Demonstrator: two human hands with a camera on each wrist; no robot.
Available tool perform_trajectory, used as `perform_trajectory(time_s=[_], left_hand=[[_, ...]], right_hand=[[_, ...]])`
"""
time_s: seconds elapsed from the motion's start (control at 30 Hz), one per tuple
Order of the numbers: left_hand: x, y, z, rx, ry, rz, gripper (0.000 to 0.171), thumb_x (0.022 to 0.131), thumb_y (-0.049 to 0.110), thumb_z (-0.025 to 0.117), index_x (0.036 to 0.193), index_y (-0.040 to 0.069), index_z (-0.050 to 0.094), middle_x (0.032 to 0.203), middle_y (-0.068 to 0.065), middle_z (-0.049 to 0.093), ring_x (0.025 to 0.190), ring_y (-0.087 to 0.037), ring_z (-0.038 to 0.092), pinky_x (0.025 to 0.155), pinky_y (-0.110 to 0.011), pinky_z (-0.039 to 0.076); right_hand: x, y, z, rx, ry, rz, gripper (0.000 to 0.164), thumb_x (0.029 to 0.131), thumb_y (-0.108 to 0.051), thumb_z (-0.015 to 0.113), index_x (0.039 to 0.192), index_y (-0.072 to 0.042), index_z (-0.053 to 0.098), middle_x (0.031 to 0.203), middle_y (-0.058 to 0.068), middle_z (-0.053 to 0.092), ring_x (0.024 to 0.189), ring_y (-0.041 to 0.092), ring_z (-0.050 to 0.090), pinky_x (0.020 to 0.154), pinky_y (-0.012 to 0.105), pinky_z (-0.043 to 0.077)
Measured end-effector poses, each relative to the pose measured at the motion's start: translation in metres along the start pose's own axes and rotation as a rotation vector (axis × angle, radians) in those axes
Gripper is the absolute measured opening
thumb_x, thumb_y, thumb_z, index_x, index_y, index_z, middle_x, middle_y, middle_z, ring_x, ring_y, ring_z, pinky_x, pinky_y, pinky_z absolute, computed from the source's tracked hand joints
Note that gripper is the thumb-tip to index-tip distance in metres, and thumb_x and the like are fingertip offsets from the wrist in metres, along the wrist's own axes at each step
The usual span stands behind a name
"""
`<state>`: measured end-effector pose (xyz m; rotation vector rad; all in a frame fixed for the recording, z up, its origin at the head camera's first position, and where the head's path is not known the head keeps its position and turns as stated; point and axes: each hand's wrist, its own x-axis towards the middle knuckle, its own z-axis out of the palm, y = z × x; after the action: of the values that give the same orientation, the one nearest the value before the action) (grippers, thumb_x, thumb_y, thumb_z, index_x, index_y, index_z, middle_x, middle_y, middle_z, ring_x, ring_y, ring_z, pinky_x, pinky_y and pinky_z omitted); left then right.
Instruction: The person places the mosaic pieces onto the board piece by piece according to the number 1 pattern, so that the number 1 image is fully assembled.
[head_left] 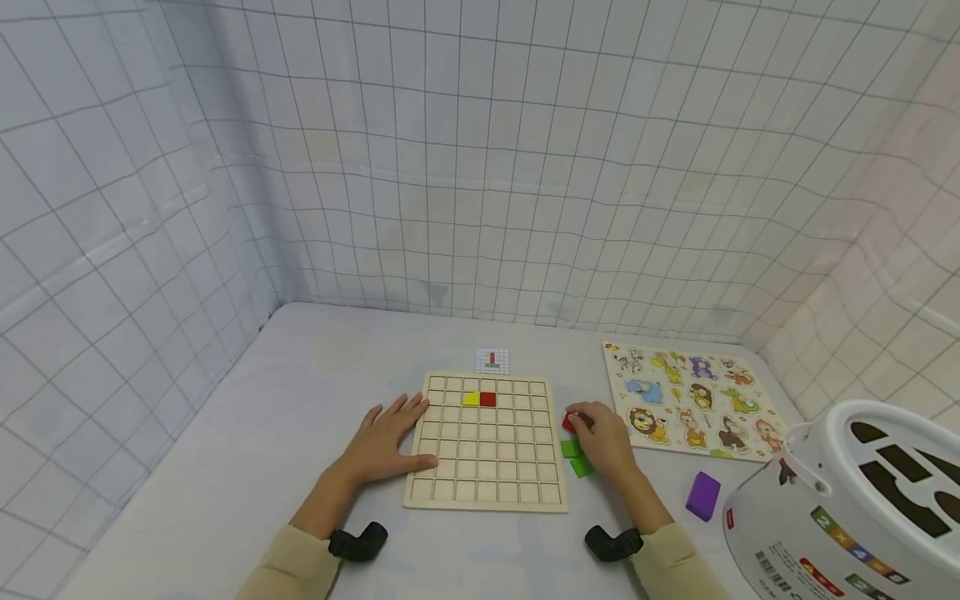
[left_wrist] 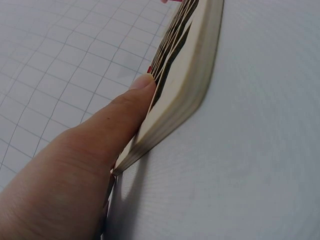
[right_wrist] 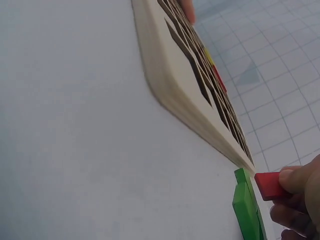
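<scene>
A pale wooden grid board [head_left: 487, 472] lies flat on the table. In its second row a yellow piece [head_left: 471, 399] sits directly left of a red square tile [head_left: 488, 399]. My left hand [head_left: 386, 442] rests at the board's left edge, fingers spread, its thumb lying over the frame. Just off the board's right side, my right hand [head_left: 602, 435] pinches another red tile [right_wrist: 269, 186] between thumb and fingers. Green tiles [head_left: 572, 449] lie close below that hand, between it and the board; in the right wrist view they are beside the held tile.
Behind the board is a small pattern card [head_left: 492, 361]. An animal puzzle board [head_left: 697, 400] lies at the back right. A purple block [head_left: 703, 496] and a large white bucket [head_left: 795, 517] stand at the right. Grid-lined cloth walls [head_left: 480, 167] surround the table.
</scene>
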<state>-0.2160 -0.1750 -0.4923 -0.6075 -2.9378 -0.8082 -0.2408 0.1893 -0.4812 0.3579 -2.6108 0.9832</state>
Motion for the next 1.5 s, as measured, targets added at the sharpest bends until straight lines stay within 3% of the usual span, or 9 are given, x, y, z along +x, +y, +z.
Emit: perform_trajectory(time_s=[0.2, 0.57, 0.77, 1.1, 1.5], left_hand=[[0.001, -0.001, 0.000, 0.016, -0.001, -0.005, 0.099, 0.078, 0.066, 0.066, 0.152, 0.007, 0.036, 0.156, -0.010, 0.032, 0.145, -0.035, 0.023, 0.111, -0.061, 0.013], [0.001, -0.002, 0.002, 0.017, -0.002, -0.003, 0.099, 0.078, 0.066, 0.065, 0.152, 0.008, 0.035, 0.156, -0.010, 0.032, 0.145, -0.034, 0.022, 0.111, -0.061, 0.013], [0.001, -0.002, 0.001, 0.019, -0.003, -0.004, 0.098, 0.078, 0.066, 0.066, 0.152, 0.008, 0.035, 0.156, -0.010, 0.032, 0.145, -0.034, 0.023, 0.111, -0.061, 0.013], [0.000, 0.002, -0.001, 0.009, -0.010, -0.010, 0.098, 0.078, 0.065, 0.066, 0.152, 0.007, 0.035, 0.156, -0.010, 0.032, 0.145, -0.034, 0.022, 0.112, -0.061, 0.012], [0.000, 0.001, -0.001, 0.008, -0.010, -0.017, 0.098, 0.078, 0.065, 0.066, 0.152, 0.007, 0.035, 0.156, -0.010, 0.032, 0.145, -0.034, 0.022, 0.112, -0.060, 0.012]], right_hand=[[0.002, -0.006, 0.005, 0.076, 0.016, -0.041, 0.010, 0.091, -0.004, 0.067, 0.099, -0.004, 0.073, 0.085, 0.002, 0.065, 0.074, 0.015, 0.057, 0.060, 0.026, 0.047], [0.008, -0.018, 0.014, 0.158, -0.035, -0.056, 0.012, 0.093, -0.006, 0.066, 0.102, -0.004, 0.073, 0.089, 0.004, 0.067, 0.076, 0.017, 0.060, 0.063, 0.028, 0.049], [0.010, -0.024, 0.019, 0.169, -0.037, -0.089, 0.012, 0.092, -0.004, 0.066, 0.102, -0.003, 0.074, 0.089, 0.003, 0.066, 0.075, 0.016, 0.060, 0.063, 0.028, 0.050], [0.013, -0.036, 0.029, 0.186, -0.098, -0.036, 0.013, 0.093, -0.005, 0.066, 0.104, -0.006, 0.073, 0.092, 0.001, 0.065, 0.080, 0.015, 0.057, 0.068, 0.029, 0.049], [0.021, -0.045, 0.043, 0.182, -0.122, -0.094, 0.013, 0.093, -0.008, 0.066, 0.104, -0.006, 0.073, 0.091, 0.002, 0.065, 0.079, 0.016, 0.058, 0.068, 0.028, 0.051]])
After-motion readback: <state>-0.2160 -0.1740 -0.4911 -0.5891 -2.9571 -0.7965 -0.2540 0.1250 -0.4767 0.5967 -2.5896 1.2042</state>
